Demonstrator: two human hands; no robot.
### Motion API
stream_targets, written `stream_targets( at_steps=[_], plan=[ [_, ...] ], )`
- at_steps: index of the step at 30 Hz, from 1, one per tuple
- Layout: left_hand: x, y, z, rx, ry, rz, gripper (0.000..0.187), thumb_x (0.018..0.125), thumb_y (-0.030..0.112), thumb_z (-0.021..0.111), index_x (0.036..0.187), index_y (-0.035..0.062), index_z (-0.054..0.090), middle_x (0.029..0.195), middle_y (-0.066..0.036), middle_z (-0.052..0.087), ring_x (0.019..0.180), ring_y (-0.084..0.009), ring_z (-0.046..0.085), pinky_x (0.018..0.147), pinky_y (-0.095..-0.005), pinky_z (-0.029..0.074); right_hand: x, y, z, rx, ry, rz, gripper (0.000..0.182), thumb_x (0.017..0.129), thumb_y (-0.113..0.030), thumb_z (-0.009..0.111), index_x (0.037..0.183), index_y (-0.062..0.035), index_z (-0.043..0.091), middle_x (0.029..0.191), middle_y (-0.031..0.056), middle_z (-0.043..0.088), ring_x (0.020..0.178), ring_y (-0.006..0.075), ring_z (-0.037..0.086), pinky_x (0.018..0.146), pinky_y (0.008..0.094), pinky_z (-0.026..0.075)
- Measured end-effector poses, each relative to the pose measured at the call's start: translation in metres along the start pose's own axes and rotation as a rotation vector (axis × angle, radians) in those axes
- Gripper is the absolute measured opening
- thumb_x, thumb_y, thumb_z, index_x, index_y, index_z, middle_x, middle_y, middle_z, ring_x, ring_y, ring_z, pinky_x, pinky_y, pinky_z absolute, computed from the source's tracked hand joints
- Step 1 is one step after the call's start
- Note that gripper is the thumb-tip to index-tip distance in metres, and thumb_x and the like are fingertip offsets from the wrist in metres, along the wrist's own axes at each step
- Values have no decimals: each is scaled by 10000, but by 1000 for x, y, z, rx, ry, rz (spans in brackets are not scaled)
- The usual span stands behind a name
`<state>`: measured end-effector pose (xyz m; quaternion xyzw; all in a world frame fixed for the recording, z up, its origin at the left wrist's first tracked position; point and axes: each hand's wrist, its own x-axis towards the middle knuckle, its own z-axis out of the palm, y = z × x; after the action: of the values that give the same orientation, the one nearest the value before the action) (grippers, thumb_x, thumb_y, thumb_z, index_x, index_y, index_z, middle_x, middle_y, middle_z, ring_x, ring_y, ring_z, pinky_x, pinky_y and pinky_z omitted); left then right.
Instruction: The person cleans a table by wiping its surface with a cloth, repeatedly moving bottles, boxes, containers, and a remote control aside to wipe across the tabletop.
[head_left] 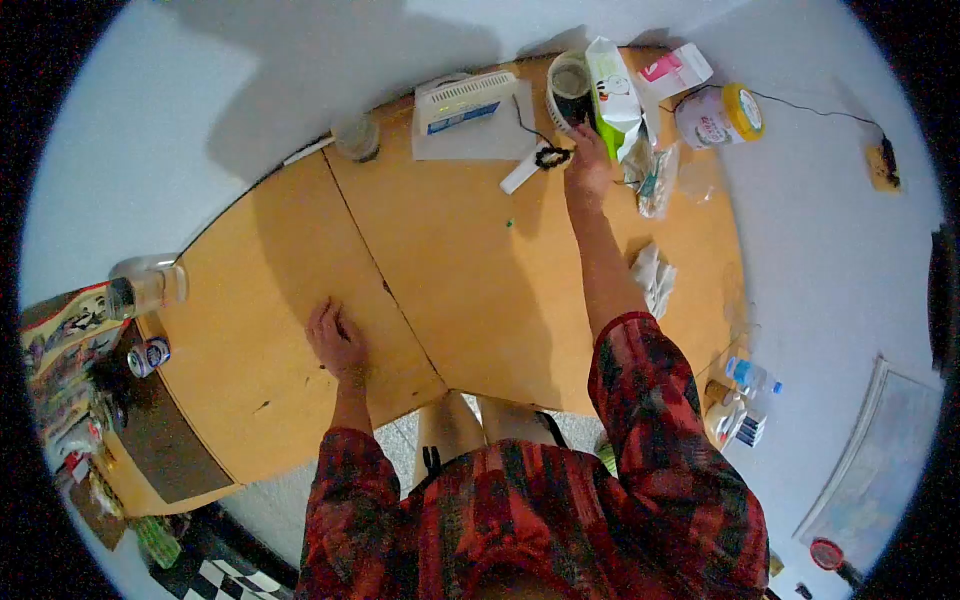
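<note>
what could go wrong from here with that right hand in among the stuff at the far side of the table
The right hand is at the round container, so a careless pull might tip it. The green and white package stands right beside it and could get knocked over. The dark coil lies close to the fingers and might snag as the hand moves.

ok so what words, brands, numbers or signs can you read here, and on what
None can be read.
Yellow-lidded tub: pink marks, too blurred
White-and-pink box: too blurred
Green-and-white pack: too blurred
White slatted object: blue panel, too blurred
Can: too small
Bottle: too small
</note>
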<state>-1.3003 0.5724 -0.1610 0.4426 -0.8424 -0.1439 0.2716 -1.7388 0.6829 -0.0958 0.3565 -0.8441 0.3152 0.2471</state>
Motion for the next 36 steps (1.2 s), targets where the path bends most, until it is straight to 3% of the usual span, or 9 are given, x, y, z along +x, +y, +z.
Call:
stream_targets(
  at_steps=[8,10,22,26,27,28,29,33,36],
  plan=[
    [-3,-5,1,49,12,46,198,804,92,545,992,42,577,1132,-125,580,1109,-320,495,944,-437,368,-41,10,-6,45,-107,481,188,781,-128,633,951,-48,642,939,135,642,856,292,616,774,361,492],
    [0,-6,2,49,22,75,191,805,93,547,987,43,579,1133,-127,580,1106,-326,495,945,-438,369,-47,3,2,-250,-517,288,373,732,-270,688,1015,-40,610,949,160,614,851,317,605,758,390,494],
    [-2,-6,5,72,35,54,193,804,100,542,985,54,591,1136,-132,574,1084,-335,507,915,-441,410,-22,-27,-7,-154,-840,155,326,718,-182,642,999,-52,537,864,172,590,835,353,590,738,448,481],
    [-4,-8,6,78,7,16,212,813,88,524,1015,54,578,1141,-140,570,1098,-328,505,921,-440,393,66,-53,-30,-40,-718,-233,200,745,-139,586,912,-30,583,869,187,609,764,377,614,703,484,502],
    [-8,-10,7,104,5,12,218,815,77,518,1024,52,573,1140,-144,570,1101,-325,504,922,-441,388,91,-56,-33,-15,-771,-52,192,710,-151,635,887,-77,636,943,139,626,827,318,604,721,420,489],
    [-7,-5,4,105,-2,3,218,815,77,518,1024,52,573,1140,-144,570,1101,-325,504,922,-441,388,116,-52,-34,-16,-567,-344,228,699,-161,649,908,-73,631,909,135,635,817,326,609,717,419,490],
    [-2,2,0,49,-2,-32,222,810,70,520,1024,50,573,1143,-146,569,1102,-321,506,925,-439,385,139,-64,-41,-100,-644,-280,221,706,-159,645,906,-66,623,891,147,635,824,340,608,725,417,492],
    [1,2,0,-28,-4,-48,234,789,73,532,1017,52,580,1143,-131,574,1110,-314,503,945,-435,371,171,-63,-23,-388,-979,-763,209,735,-96,595,941,-62,612,904,163,624,862,345,605,747,422,502],
    [0,1,-1,23,27,-12,231,781,80,530,1003,61,589,1130,-107,586,1101,-317,507,947,-432,373,164,-61,-21,-376,-1057,-716,180,751,-95,581,923,-60,620,876,139,625,846,327,616,741,421,505]
  ],
)
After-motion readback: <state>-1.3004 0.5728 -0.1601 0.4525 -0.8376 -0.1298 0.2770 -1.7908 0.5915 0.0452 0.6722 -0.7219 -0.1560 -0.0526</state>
